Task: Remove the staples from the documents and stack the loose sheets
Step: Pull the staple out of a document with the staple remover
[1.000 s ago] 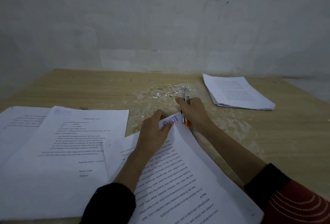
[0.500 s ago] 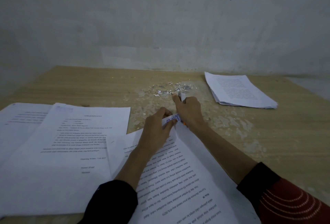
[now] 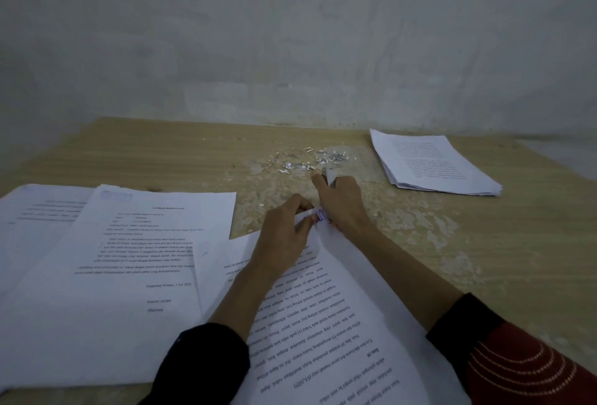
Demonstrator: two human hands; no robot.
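- Left hand (image 3: 284, 236) is closed, pinching the far corner of the document (image 3: 323, 314) at a blue stamp; the top sheet bows up from there.
- Right hand (image 3: 342, 204) is closed around a tool (image 3: 330, 176): grey tip shows past the fingers, orange bit near the wrist. Tip points at the staple pile (image 3: 310, 160), just beyond it.
- Whether the staple is out of the pinched corner: cannot tell, corner hidden by fingers.
- Document lies near centre of the table (image 3: 484, 243), partly over loose sheets (image 3: 122, 262) at left. Stack (image 3: 429, 162) sits far right, well apart.
- Risk: if the staple is only half free, lifting the top sheet would likely tear the corner.
- Risk: staple pile is loose and next to the right hand; a sweep of the wrist or sheet could scatter it, or drag staples under paper.
- Risk: bowed sheet may crease under the left forearm.
- Risk: left sheets overlap askew; order could get mixed when stacking.
- Containers: none in view; staples lie bare on the table.
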